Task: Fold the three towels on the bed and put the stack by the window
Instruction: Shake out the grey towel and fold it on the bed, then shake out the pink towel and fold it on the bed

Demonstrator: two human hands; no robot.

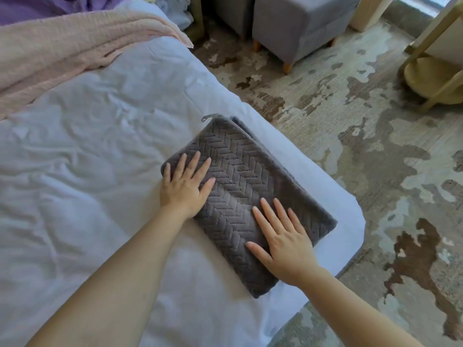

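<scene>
Now the folded grey towel (240, 176) lies at the corner of the bed (75, 171), long axis slanting away leftward; my left hand (184, 187) presses its far end, my right hand (283, 242) its near end (both flat, gripping nothing).

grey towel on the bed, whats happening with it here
A person is pressing both hands flat on the grey towel, which lies folded into a rectangle near the corner of the bed. The left hand rests on its far end and the right hand on its near end, fingers straight, as if smoothing the fold. A pink cloth lies rumpled further up the bed, not folded. No stack is in view yet.
</scene>
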